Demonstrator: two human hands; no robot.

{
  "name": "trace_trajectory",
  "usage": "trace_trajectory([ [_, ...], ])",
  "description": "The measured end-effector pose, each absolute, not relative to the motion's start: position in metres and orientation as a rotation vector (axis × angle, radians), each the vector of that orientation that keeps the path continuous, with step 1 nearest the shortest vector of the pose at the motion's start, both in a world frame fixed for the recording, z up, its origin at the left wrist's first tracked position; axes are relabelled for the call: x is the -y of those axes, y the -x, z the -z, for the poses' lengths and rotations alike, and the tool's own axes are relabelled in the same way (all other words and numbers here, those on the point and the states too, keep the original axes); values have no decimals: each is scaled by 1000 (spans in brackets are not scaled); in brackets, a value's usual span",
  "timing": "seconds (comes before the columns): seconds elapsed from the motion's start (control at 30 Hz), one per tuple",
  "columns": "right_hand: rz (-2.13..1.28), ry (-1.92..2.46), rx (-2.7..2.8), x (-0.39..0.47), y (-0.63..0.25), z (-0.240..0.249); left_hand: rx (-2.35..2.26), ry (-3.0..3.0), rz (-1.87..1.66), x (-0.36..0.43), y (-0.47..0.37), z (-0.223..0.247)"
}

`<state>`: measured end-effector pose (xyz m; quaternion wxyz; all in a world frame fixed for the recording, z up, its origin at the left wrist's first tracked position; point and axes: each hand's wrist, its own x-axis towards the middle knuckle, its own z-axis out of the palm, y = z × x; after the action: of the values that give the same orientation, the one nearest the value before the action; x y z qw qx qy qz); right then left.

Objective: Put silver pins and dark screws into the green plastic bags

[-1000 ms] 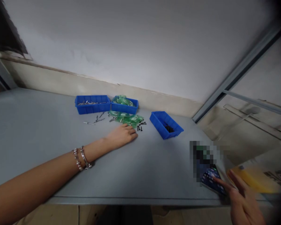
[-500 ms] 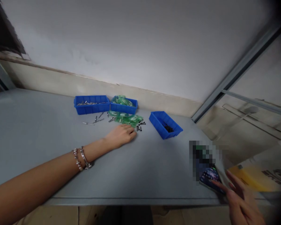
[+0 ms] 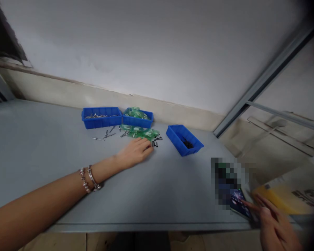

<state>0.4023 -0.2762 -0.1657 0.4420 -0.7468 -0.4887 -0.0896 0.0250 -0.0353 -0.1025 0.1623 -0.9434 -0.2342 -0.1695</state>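
Observation:
My left hand point(image 3: 134, 152), wearing bracelets at the wrist, rests on the grey table with its fingers curled downward. Its fingertips are beside a few black screws point(image 3: 154, 143) and a green plastic bag point(image 3: 141, 132); whatever they pinch, if anything, is hidden. At the lower right, the index finger of my right hand point(image 3: 273, 223) is stretched out over the lit screen of a phone point(image 3: 240, 203), with the other fingers loosely extended. Pixelation covers part of the phone. A blue bin point(image 3: 184, 140) holding dark screws stands between the two hands.
Against the wall stand a blue bin point(image 3: 102, 122) of silver metal fasteners and another blue bin point(image 3: 138, 121) with a green bag in it. Loose silver rivet-like pieces point(image 3: 106, 134) lie in front. A metal post point(image 3: 234, 116) rises at right, near a yellow-and-white box point(image 3: 285, 198).
My right hand has drawn slightly right and down, its index finger still at the phone screen. The left fingers have shifted a little beside the black screws.

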Motion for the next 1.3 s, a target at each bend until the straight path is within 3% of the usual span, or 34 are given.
trace_trajectory([
  [0.47,230,1889,1166,276,-405,169,535,2578,574,33,-21,105],
  [0.83,188,1951,1639,259,-410,167,612,2666,557,34,-23,106],
  [1.3,135,2022,1343,271,-423,175,544,2566,596,32,-22,109],
])
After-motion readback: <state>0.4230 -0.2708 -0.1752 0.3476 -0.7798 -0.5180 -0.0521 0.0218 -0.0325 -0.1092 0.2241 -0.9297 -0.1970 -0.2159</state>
